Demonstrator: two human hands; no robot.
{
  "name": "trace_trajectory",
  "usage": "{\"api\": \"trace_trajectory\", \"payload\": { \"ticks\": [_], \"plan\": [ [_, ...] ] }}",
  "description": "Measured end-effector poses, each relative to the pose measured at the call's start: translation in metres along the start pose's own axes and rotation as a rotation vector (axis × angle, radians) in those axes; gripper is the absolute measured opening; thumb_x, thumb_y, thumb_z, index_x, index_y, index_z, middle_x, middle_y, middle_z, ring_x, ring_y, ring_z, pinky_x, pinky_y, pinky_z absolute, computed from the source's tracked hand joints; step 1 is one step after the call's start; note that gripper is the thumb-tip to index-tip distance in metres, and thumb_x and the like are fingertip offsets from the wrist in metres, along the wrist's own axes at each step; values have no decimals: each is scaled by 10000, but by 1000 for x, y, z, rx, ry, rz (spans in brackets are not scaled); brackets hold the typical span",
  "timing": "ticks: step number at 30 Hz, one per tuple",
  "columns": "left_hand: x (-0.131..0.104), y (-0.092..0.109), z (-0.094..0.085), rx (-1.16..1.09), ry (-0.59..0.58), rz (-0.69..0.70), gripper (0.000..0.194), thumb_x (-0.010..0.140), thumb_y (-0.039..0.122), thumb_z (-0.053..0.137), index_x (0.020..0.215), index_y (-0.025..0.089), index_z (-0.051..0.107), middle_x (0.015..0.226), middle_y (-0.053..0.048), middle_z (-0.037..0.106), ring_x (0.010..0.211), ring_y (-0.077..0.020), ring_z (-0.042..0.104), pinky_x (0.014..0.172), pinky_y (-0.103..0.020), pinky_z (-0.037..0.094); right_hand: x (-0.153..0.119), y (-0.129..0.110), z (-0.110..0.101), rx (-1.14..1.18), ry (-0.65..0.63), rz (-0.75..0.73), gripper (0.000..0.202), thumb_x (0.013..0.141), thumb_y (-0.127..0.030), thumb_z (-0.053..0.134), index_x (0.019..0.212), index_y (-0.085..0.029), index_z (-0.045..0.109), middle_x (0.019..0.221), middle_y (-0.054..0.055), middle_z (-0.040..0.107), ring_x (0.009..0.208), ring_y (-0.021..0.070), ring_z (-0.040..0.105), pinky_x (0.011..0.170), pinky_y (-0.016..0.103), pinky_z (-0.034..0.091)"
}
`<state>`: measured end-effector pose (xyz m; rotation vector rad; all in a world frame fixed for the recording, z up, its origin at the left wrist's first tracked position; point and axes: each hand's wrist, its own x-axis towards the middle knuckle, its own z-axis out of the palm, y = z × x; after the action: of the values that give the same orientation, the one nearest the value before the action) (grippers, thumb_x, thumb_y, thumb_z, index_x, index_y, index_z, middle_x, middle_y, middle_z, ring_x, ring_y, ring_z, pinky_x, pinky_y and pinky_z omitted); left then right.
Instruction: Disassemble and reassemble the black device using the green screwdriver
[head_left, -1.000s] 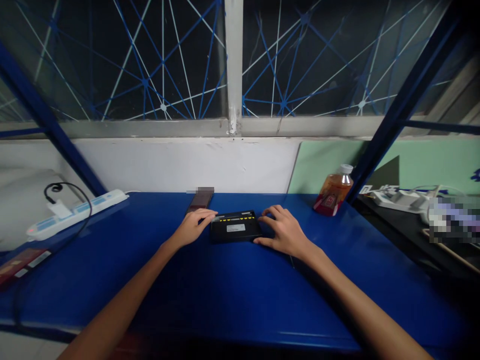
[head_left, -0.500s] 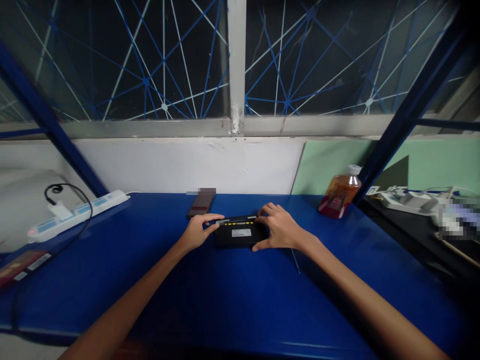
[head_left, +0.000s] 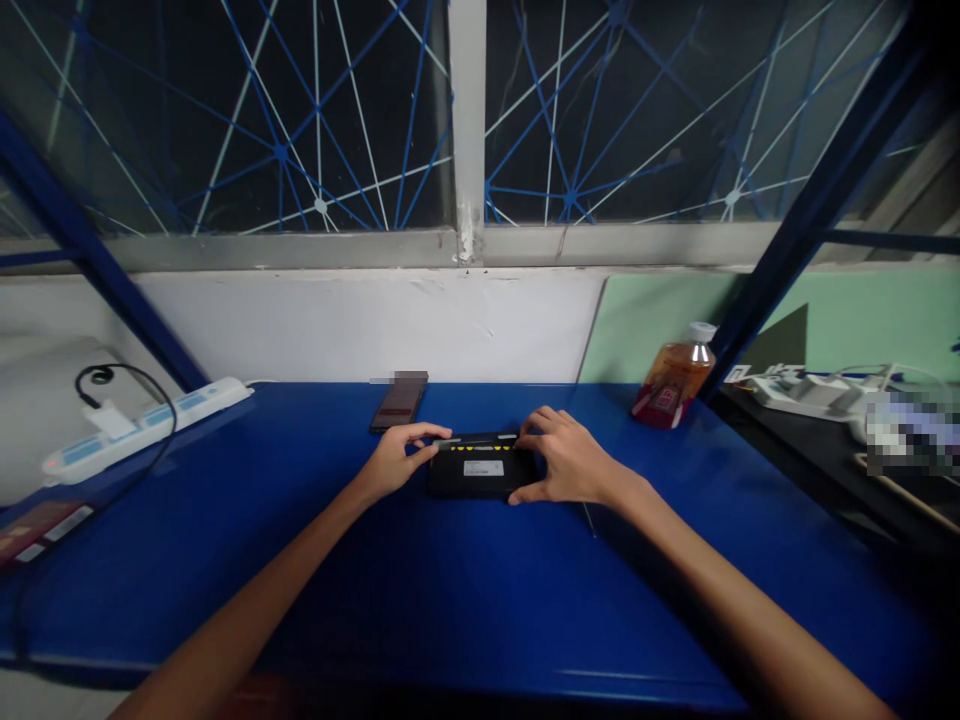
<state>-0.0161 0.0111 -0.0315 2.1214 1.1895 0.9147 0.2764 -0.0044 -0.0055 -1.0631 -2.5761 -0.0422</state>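
A flat black box (head_left: 478, 468) with a white label and a row of yellow marks along its far edge lies on the blue table (head_left: 450, 590). My left hand (head_left: 393, 459) grips its left end, thumb and fingers pinching the far left corner. My right hand (head_left: 568, 461) holds the right end, fingers over the far edge and thumb against the near side. Both forearms reach in from the bottom of the view.
A dark phone (head_left: 398, 401) lies just behind the box. A white power strip (head_left: 142, 425) with a black cable sits at the left. An orange liquid bottle (head_left: 674, 377) stands at the right beside a blue post. Cluttered dark bench (head_left: 840, 440) at far right.
My right hand moved left onto the box's right end and closed around it. My left hand shifted to pinch the left corner. The box sits slightly further right than before.
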Motion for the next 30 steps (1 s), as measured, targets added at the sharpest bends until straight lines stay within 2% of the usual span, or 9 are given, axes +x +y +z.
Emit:
{"api": "trace_trajectory", "payload": {
  "ticks": [5,8,14,22,30],
  "plan": [
    [-1,-1,-8,184,53,1,295,841,270,513,1048,214,716,1109,-67,716,1054,-229,639,929,-383,467,0,1,3,26,-5,5,678,597,-702,707,984,-145,707,990,132,621,946,300,524,798,422,414],
    [-2,-5,-10,265,52,-24,273,823,301,548,1003,215,734,1043,-69,737,982,-238,660,823,-362,495,1,1,6,36,-4,15,640,594,-669,728,963,-147,695,974,114,621,928,282,526,780,398,415],
    [0,-10,-7,265,42,-57,279,838,336,539,985,219,744,1032,-71,743,912,-229,670,686,-321,472,3,1,9,71,13,25,581,565,-614,762,903,-150,669,927,92,623,881,257,532,769,375,414],
    [0,-8,-8,252,45,-77,286,823,372,563,977,225,753,1035,-76,743,866,-217,672,654,-304,454,4,5,6,213,-17,69,595,542,-596,785,937,-179,631,968,73,634,888,248,564,789,366,431],
    [0,-5,-8,253,59,-65,294,801,386,567,955,235,767,996,-75,752,752,-199,659,622,-302,457,5,7,4,226,3,61,596,535,-588,798,937,-184,626,979,72,633,892,252,568,789,373,435]
  ]
}}
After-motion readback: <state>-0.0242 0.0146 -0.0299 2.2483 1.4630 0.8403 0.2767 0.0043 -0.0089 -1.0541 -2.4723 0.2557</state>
